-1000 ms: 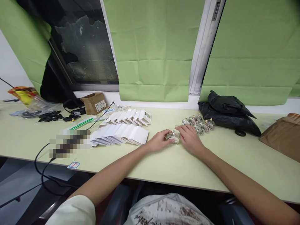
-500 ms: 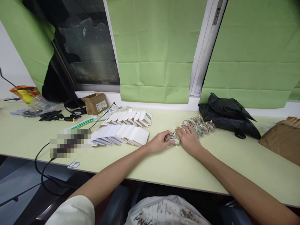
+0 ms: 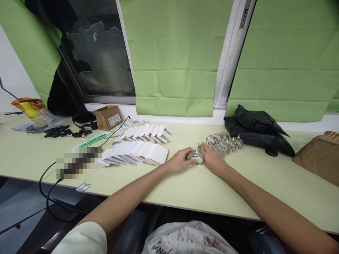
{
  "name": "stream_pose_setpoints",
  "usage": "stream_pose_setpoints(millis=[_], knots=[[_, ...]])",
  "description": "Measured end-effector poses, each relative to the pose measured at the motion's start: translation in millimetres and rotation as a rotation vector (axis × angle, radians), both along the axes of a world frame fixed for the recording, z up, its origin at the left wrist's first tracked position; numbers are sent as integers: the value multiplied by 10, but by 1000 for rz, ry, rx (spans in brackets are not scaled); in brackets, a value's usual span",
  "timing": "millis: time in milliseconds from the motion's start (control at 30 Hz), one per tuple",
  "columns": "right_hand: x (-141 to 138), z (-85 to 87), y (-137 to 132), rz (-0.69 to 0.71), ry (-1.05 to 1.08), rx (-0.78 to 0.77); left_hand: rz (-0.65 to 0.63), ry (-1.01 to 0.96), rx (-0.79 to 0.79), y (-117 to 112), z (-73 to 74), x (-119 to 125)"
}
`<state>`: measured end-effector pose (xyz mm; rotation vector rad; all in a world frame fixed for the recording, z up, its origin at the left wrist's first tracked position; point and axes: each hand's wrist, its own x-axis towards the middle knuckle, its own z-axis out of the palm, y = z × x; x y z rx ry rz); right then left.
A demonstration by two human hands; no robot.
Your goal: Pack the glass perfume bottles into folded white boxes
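A round, shiny piece that looks like a pocket watch in clear wrap stands at the near end of two rows on the table. My left hand is closed round its left side, thumb in front and fingers behind. My right hand lies palm down just right of it, fingers stretched over the near part of the rows and hiding what is beneath. Beyond its fingertips, several similar round pieces stand close together, some with gold-coloured tops.
White flat boxes lean in two rows on the left. A black plastic bag and a brown package lie to the right. A small open carton, black cables and plastic bags occupy the far left.
My right hand's fingers have shifted slightly and draw a little closer together. My left hand and the round piece in it stay in place.
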<state>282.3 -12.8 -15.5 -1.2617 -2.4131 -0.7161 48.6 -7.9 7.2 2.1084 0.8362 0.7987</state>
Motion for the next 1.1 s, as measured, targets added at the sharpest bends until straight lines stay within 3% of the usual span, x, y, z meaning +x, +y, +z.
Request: stream_pose_setpoints(millis=[233, 667, 1100], knots=[[-23, 59, -3, -30, 5, 9, -7, 3, 4, 3, 6, 2], [0, -32, 41, -85, -114, -23, 4, -1, 6, 1, 26, -4], [-37, -28, 56, -58, -60, -46, 9, 29, 17, 21, 13, -31]])
